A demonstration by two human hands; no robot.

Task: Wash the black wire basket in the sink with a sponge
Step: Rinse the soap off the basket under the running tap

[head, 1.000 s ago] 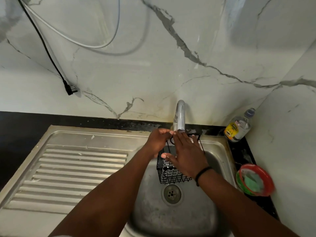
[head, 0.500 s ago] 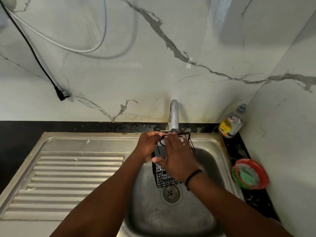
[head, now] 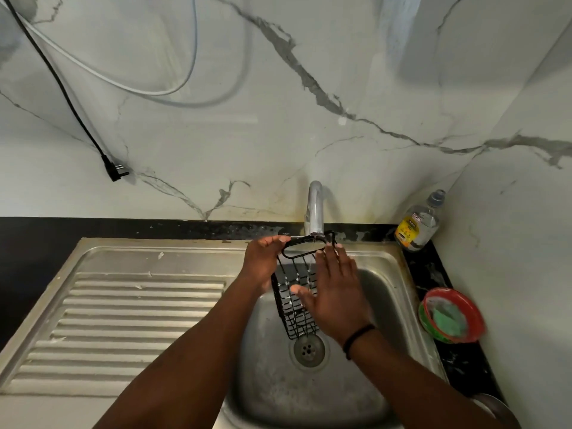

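Black wire basket between left hand and right hand.

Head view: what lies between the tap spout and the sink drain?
In the head view the black wire basket hangs between the tap and the drain, gripped by the left hand, the right hand flat against it.

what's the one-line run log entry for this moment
left hand holds wire basket | right hand flat on it | under tap

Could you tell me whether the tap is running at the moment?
On: a thin stream falls from the tap through the wire basket, which the left hand holds beneath the spout.
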